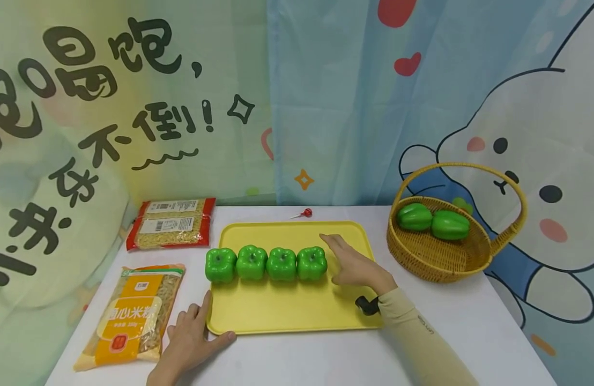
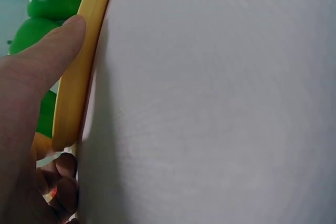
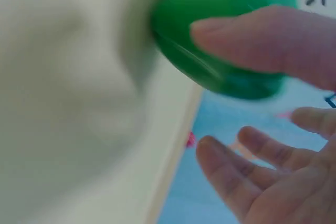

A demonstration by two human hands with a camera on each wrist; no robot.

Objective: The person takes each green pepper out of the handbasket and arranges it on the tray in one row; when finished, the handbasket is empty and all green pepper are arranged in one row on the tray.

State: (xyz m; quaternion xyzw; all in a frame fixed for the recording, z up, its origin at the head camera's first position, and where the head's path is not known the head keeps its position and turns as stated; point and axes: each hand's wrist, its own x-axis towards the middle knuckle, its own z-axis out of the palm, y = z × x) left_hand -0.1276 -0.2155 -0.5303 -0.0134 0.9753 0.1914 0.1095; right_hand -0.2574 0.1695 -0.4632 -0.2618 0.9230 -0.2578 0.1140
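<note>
Four green peppers [image 1: 265, 264] stand in one row on the yellow tray [image 1: 287, 311]. My left hand [image 1: 193, 338] presses the tray's near corner with relaxed fingers, I think to steady it. My right hand [image 1: 355, 265], fingers spread, holds nothing beside the last pepper.

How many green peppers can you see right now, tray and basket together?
6, possibly more. Four green peppers stand in a row on the yellow tray. Two lie in the wicker basket, plus a green bit behind them, partly hidden, that may be a seventh.
</note>
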